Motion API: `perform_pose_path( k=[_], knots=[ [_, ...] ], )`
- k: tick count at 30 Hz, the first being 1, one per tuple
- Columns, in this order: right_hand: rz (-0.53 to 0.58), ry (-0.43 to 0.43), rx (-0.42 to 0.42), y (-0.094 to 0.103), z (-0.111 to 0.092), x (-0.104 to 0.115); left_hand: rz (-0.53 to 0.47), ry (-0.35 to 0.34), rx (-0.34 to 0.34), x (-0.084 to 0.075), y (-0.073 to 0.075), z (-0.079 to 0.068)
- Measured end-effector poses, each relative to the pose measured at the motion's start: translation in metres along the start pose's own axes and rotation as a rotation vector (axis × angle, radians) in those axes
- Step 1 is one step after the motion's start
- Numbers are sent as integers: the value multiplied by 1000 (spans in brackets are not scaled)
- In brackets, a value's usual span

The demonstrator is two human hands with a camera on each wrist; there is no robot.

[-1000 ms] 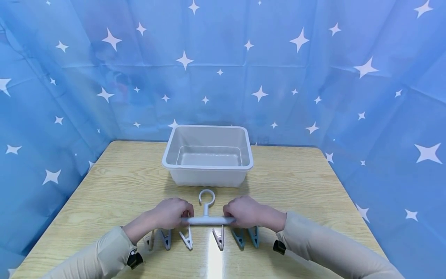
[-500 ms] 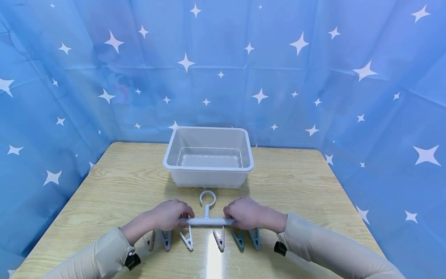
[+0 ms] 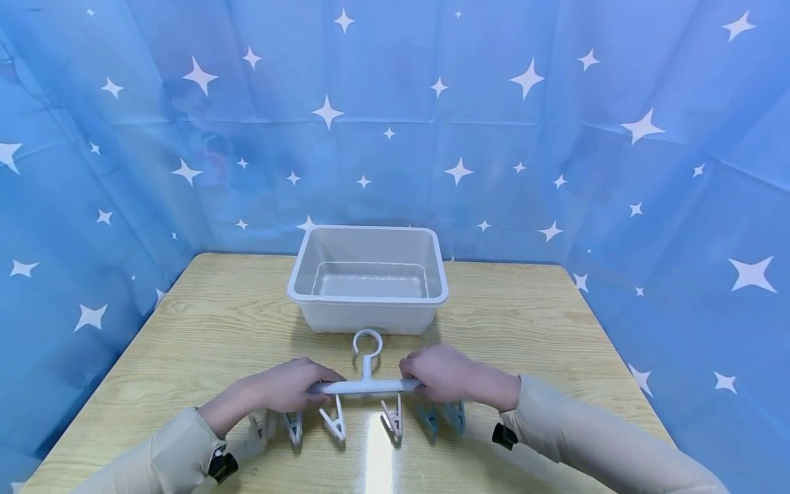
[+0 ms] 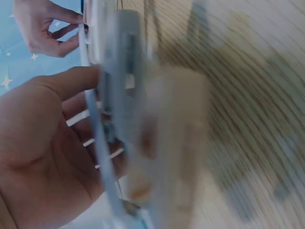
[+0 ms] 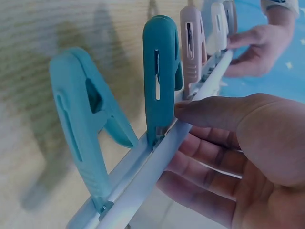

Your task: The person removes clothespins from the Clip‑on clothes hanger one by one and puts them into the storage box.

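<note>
A white clip hanger (image 3: 367, 387) with a round hook is held level in front of me, its hook pointing away. My left hand (image 3: 290, 387) grips the bar's left part, and my right hand (image 3: 439, 374) pinches its right part between thumb and fingers. Several clothes pegs hang along the bar: a white peg (image 3: 334, 420), a pinkish peg (image 3: 392, 418) and a teal peg (image 5: 159, 71) among them. A lighter teal peg (image 5: 81, 114) hangs at the bar's right end. In the left wrist view, a cream peg (image 4: 174, 143) is blurred.
A grey plastic basin (image 3: 369, 315) stands on the wooden table (image 3: 512, 309), just beyond the hook. Blue star-patterned cloth (image 3: 395, 137) surrounds the table at the back and sides. Shadows of the pegs fall on the tabletop.
Both hands have raised the hanger slightly, and its hook now overlaps the basin's lower edge. The pegs have swung a little, and the left wrist has shifted left.
</note>
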State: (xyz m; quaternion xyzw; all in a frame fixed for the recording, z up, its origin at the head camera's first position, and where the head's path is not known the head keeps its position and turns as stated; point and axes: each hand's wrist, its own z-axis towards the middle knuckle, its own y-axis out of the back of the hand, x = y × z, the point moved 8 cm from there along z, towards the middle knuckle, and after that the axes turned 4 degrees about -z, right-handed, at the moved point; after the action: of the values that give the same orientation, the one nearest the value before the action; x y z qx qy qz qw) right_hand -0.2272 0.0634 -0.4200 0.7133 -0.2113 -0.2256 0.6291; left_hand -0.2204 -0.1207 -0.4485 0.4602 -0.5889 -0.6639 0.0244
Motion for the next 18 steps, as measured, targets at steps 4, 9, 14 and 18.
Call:
perform_pose_path(
  k=[4, 9, 14, 18],
  knots=[
    [-19, 7, -29, 13, -5, -1, -101, -28, 10, -2, 3, -5],
    [-34, 8, -38, 25, -11, -3, -171, -94, 12, -10, 9, -10],
    [-46, -2, -41, 33, -14, -4, -161, -124, 21, -14, 13, -12],
    [-51, 2, -68, 40, -17, -5, -157, -136, 6, -17, 17, -14]
  ],
)
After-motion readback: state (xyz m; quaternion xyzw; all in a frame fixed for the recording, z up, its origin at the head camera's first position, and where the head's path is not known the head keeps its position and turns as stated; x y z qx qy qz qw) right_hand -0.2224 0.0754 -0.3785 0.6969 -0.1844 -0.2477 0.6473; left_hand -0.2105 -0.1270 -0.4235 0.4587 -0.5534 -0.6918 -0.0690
